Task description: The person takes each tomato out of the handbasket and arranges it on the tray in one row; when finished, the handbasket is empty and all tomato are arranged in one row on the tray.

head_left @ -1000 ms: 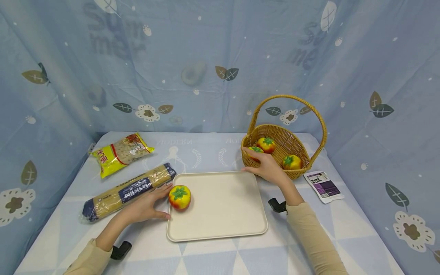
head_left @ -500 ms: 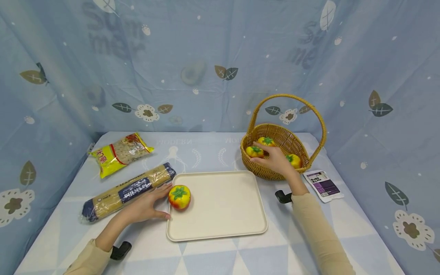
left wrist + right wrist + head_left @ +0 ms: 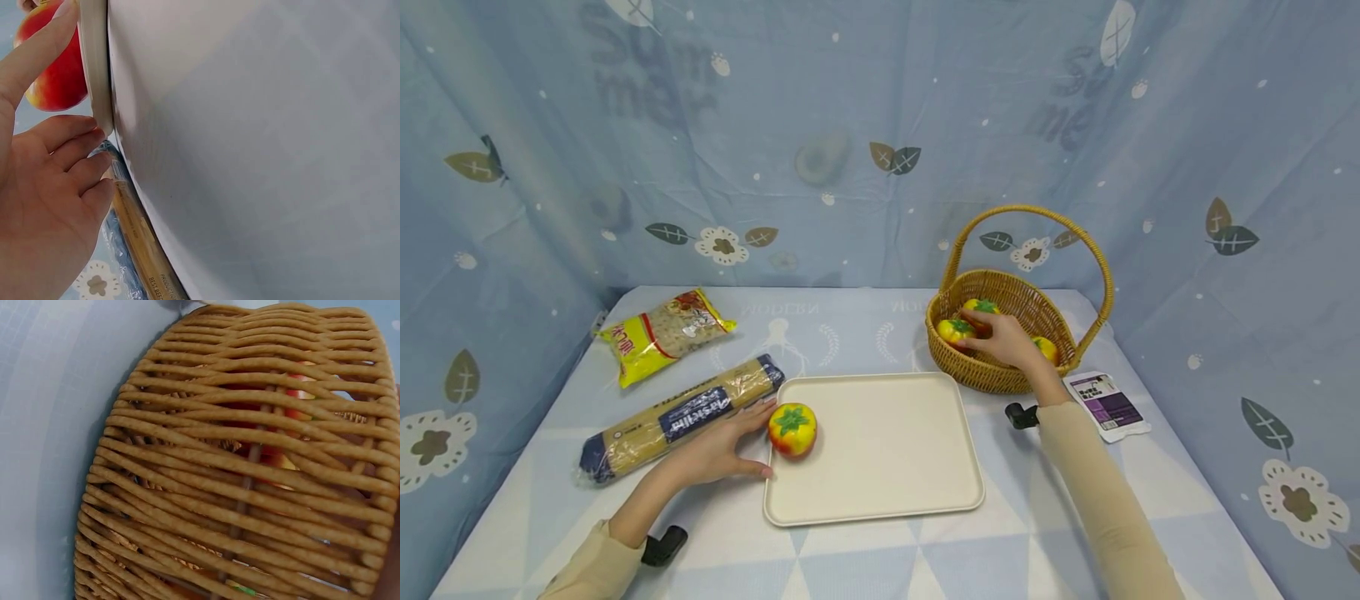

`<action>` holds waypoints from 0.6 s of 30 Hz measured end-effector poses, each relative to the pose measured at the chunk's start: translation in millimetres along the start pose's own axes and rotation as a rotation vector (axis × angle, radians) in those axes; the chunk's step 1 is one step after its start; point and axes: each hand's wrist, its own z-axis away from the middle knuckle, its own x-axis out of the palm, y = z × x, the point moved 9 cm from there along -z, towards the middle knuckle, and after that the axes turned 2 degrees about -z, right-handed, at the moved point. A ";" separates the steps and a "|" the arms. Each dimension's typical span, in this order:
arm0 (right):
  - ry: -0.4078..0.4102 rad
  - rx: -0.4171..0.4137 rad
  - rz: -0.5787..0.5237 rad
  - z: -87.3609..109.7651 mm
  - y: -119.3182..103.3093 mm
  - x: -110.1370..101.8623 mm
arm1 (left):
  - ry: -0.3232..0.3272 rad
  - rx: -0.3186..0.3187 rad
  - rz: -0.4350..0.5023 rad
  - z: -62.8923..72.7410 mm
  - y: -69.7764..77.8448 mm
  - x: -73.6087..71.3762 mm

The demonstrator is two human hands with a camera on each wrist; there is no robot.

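Reaching into the wicker basket, your right hand sits among three toy tomatoes. Its fingers touch the tomato at the front left, and you can see two more tomatoes, one at the back and one at the right. From here you cannot tell if this grip is closed on a tomato or just touching it. The basket stands at about 1 o'clock from the cream tray, just beside its far right corner.

Your left hand lies flat on the tabletop at the tray's 9 o'clock edge. Its fingers are straight, so this grip is loose and holds nothing. Another tomato sits on the tray, right by your fingertips. A long noodle pack lies at 10 o'clock from your left hand.
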 end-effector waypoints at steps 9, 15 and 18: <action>-0.047 0.056 -0.022 -7.4 3.2 5.0 | -0.001 0.001 0.005 -0.2 0.5 -0.6; -0.059 0.043 0.005 -12.3 5.8 11.8 | -0.004 -0.010 0.008 0.0 0.9 -0.1; -0.063 0.062 0.002 -13.4 8.6 14.2 | -0.001 -0.008 0.006 0.1 1.6 -0.5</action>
